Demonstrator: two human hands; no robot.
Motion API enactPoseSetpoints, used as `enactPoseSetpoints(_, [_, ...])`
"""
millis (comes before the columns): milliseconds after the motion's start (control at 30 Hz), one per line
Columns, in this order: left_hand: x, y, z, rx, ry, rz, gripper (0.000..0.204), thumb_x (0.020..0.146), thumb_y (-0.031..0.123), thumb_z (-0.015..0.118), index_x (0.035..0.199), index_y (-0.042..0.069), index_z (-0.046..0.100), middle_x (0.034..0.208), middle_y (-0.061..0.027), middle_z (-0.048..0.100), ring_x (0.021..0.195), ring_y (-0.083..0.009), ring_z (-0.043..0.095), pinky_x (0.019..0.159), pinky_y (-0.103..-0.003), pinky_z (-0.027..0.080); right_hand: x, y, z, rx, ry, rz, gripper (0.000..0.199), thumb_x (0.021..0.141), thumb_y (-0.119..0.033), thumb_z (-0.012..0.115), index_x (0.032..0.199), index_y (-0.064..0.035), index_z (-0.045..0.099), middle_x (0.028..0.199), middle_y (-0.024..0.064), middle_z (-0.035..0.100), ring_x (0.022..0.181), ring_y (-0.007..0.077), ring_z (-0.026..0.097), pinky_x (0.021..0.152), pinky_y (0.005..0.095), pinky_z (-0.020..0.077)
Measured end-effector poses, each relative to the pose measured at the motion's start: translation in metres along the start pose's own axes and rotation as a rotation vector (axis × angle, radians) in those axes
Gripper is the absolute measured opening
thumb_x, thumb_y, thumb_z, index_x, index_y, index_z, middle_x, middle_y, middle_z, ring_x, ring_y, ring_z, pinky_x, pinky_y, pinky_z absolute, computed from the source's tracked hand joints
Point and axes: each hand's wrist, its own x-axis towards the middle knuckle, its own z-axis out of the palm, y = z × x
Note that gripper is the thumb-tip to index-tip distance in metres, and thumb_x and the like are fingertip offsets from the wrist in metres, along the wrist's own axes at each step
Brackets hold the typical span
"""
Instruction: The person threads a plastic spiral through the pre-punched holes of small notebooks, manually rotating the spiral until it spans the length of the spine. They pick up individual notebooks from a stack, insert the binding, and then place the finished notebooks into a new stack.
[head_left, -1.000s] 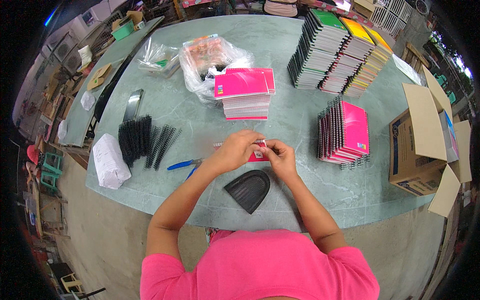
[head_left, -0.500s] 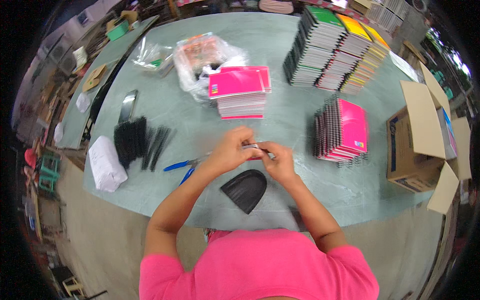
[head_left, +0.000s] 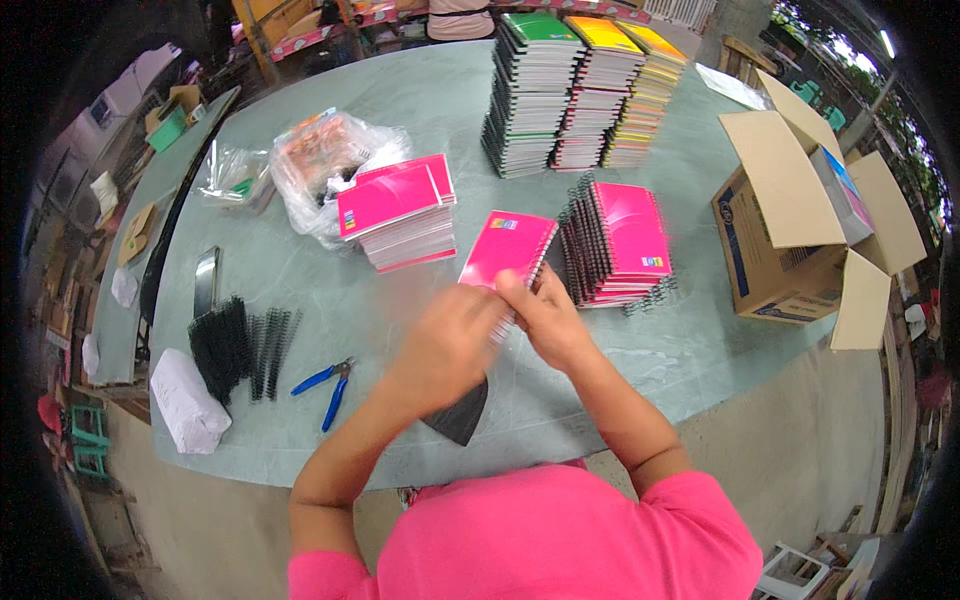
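A small pink-covered notebook (head_left: 508,245), with a row of holes or coil loops along its right edge, is tilted up over the table. My right hand (head_left: 548,315) grips its lower right part, thumb on the cover and fingers behind. My left hand (head_left: 450,340) is at the notebook's lower left edge, its fingers curled but smeared by motion, so its hold is unclear. Under my left wrist lies a black tapered pad (head_left: 460,415), partly hidden. Blue-handled cutters (head_left: 335,385) lie with handles spread left of my left forearm.
Black plastic coils (head_left: 222,345) lie at left near a white wrapped bundle (head_left: 190,400) and a shiny strip (head_left: 206,280). Pink unbound stacks (head_left: 400,215) stand beside a plastic bag (head_left: 320,165). Coil-bound pink notebooks (head_left: 630,235), tall notebook stacks (head_left: 565,95) and an open carton (head_left: 780,225) occupy the right.
The notebook, earlier edge-on between both hands, now shows its pink cover, raised and tilted. My left hand has moved down and left, partly covering the black pad. The view has shifted right.
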Motion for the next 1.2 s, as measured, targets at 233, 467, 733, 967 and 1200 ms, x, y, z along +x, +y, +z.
enactPoseSetpoints(233, [0.002,-0.002,-0.015,-0.092,0.094,-0.024,0.040,0.074,0.018,0.071,0.110,0.008,0.059,0.115,-0.0158,0.053,0.106,-0.0320,0.051,0.090,-0.039,0.040,0.020,-0.105,-0.091,-0.216,0.207,-0.184,0.051,0.091,-0.019,0.054,0.133,0.0025,0.036,0.118,0.0187,0.055,0.110,0.0263,0.053,0.097,0.0352,0.0378])
enactPoseSetpoints(467, [-0.018,-0.027,0.016,-0.214,-0.034,-0.101,0.026,0.075,0.015,0.070,0.098,0.005,0.063,0.103,-0.0126,0.059,0.097,-0.0295,0.055,0.083,-0.038,0.044,0.036,-0.045,-0.165,-0.965,0.362,-0.037,0.043,0.091,-0.015,0.048,0.130,0.0044,0.042,0.132,0.0203,0.046,0.123,0.0277,0.044,0.103,0.0335,0.0312])
enactPoseSetpoints(733, [-0.016,-0.072,0.014,0.162,0.220,-0.045,0.028,0.076,0.011,0.068,0.102,0.004,0.061,0.109,-0.0132,0.057,0.104,-0.0305,0.051,0.091,-0.042,0.038,0.041,-0.062,-0.141,-1.520,0.467,-0.429,0.042,0.080,-0.015,0.062,0.120,-0.0064,0.053,0.137,0.0193,0.039,0.128,0.0391,0.032,0.105,0.0475,0.0265])
enactPoseSetpoints(967, [-0.006,-0.138,-0.021,0.503,0.273,-0.174,0.027,0.077,0.009,0.063,0.103,0.003,0.062,0.104,-0.0109,0.063,0.102,-0.0296,0.054,0.089,-0.042,0.038,0.033,-0.046,-0.033,-0.894,0.077,-0.661,0.037,0.077,-0.006,0.065,0.114,-0.0042,0.058,0.126,0.0160,0.052,0.122,0.0296,0.045,0.100,0.0372,0.0349])
enactPoseSetpoints(1200, [-0.043,-0.066,-0.007,-0.367,0.326,-0.459,0.014,0.085,0.012,0.057,0.095,0.003,0.063,0.091,-0.0134,0.064,0.087,-0.0294,0.060,0.075,-0.034,0.047,0.050,0.050,0.027,0.234,-0.115,-0.021,0.032,0.084,-0.017,0.066,0.111,-0.0021,0.057,0.108,0.0089,0.062,0.100,0.0153,0.057,0.089,0.0324,0.0431])
